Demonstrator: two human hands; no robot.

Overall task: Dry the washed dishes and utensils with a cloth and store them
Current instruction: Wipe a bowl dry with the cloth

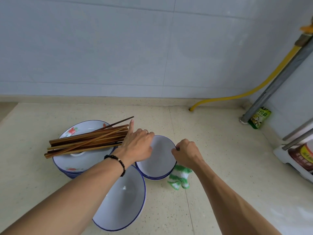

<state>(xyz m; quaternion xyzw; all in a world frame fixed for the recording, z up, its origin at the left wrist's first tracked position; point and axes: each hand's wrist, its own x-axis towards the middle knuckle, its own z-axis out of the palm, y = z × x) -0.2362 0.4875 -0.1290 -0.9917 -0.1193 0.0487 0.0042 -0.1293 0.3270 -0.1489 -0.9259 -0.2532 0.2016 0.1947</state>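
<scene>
A small stack of white blue-rimmed bowls (160, 161) stands mid-counter. My left hand (138, 144) grips the top bowl's left rim, index finger pointing away. My right hand (186, 152) pinches its right rim. A green-and-white striped cloth (179, 178) lies on the counter under my right wrist, touching the stack. A larger blue-rimmed bowl (123, 199) sits nearer me, partly under my left forearm. Left of it, several wooden chopsticks (88, 140) lie across a stack of flower-patterned plates (79, 160).
The speckled counter (220, 167) meets a tiled wall behind. A yellow hose (250, 91) and a grey pipe (274, 82) run down at the right corner, beside a green seasoning packet (260, 119). A white rack holding a jar (303, 156) stands at the right edge.
</scene>
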